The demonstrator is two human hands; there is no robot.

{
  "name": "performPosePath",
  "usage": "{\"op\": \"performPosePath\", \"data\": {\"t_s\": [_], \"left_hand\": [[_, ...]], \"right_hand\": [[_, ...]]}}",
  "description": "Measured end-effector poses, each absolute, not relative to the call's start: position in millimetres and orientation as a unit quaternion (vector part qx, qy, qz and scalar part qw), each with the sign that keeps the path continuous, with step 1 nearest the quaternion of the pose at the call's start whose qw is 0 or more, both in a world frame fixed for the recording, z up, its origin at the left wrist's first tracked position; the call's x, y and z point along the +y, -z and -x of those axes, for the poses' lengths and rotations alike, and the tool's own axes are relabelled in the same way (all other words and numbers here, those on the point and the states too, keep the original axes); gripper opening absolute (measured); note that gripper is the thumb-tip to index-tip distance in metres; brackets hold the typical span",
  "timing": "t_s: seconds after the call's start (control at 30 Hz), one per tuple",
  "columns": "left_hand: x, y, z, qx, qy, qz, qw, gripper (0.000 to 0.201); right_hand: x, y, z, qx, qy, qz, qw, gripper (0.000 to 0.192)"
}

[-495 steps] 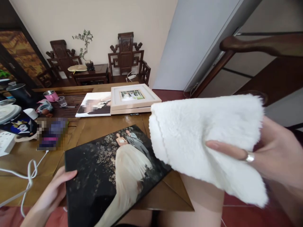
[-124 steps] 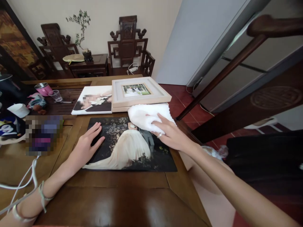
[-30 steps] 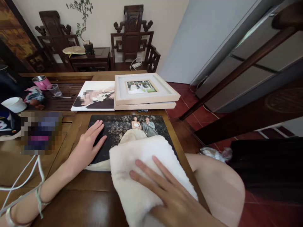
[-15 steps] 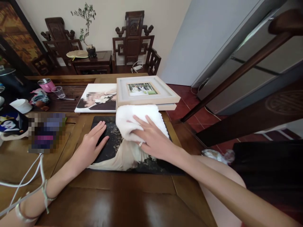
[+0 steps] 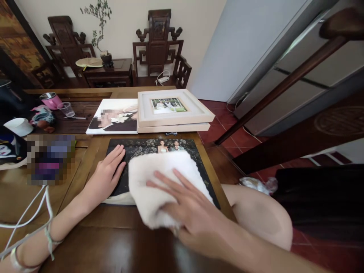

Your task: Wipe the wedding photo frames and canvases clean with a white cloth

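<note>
A dark wedding photo panel (image 5: 135, 149) lies flat on the wooden table, its printed couple showing near the top edge. Flat on its left edge rests my left hand (image 5: 106, 178), fingers stretched out. My right hand (image 5: 189, 208) presses a folded white towel (image 5: 150, 172) onto the panel, some fingers spread on top and the cloth bunched beneath the palm. The towel covers the panel's middle and hangs past its near edge. A strip of the pale dress print shows at the panel's lower left.
Behind the panel lie stacked pale wooden picture frames (image 5: 173, 120) and a white-edged photo print (image 5: 119, 128). At left are a blurred-out device (image 5: 51, 159) with white cables, a pink mug (image 5: 49, 100), a clear cup (image 5: 66, 110) and a white cup (image 5: 18, 127). Carved chairs (image 5: 158, 41) stand beyond.
My right hand has drawn the towel down toward me across the panel, uncovering the printed couple at the top. My left hand stays in place on the panel's left edge.
</note>
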State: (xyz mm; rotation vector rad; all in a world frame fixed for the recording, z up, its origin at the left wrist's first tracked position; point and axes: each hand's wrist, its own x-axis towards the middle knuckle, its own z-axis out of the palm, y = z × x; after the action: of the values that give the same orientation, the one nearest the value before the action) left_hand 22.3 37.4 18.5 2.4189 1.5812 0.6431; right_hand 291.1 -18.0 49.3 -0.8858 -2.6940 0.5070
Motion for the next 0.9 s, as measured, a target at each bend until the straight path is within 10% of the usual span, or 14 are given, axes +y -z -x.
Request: {"op": "performPosePath", "data": {"t_s": [0.3, 0.67, 0.9], "left_hand": [[36.4, -17.9, -19.9, 0.526, -0.229, -0.813, 0.103, 0.045], [36.0, -19.0, -21.3, 0.536, -0.223, -0.807, 0.107, 0.046], [35.7, -17.0, -19.1, 0.527, -0.226, -0.813, 0.105, 0.046]], "right_hand": [[76.8, -44.9, -269.1, -0.908, -0.121, 0.372, 0.152, 0.052], [-47.2, -45.3, -277.1, -0.94, -0.177, 0.261, 0.133, 0.022], [7.3, -49.6, -268.8, -0.929, -0.175, 0.305, 0.112, 0.044]]}}
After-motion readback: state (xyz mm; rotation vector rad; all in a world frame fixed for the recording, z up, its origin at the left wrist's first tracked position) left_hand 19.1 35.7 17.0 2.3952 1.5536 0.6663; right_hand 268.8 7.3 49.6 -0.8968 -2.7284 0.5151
